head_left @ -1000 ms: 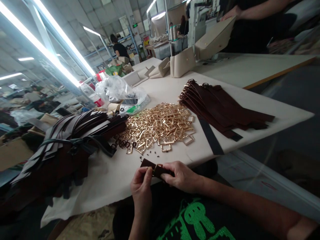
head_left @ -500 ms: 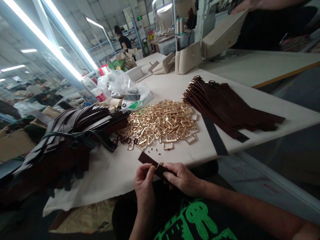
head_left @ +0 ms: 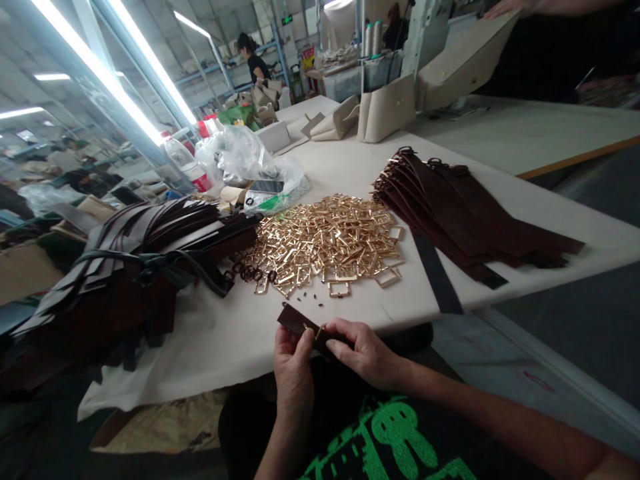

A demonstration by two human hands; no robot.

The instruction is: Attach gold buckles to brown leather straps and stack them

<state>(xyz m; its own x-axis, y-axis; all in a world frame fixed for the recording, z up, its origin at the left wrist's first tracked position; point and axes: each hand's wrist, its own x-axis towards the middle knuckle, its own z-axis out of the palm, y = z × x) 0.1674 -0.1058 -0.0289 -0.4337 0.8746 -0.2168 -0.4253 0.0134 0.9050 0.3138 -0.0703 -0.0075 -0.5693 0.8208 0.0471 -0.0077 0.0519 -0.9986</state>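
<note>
Brown strap (head_left: pixel 294 321) is held at the counter's (head_left: pixel 225 340) near edge, just on the person's side of the pile of buckles (head_left: pixel 327 243). Its long axis slants from a free end pointing up and left towards that pile, down and right under the right hand (head_left: pixel 367 353). The left hand (head_left: pixel 293 363) pinches it from below beside a small gold clasp (head_left: pixel 317 331) on its middle, and the right hand grips the other end, so the strap bridges both.
</note>
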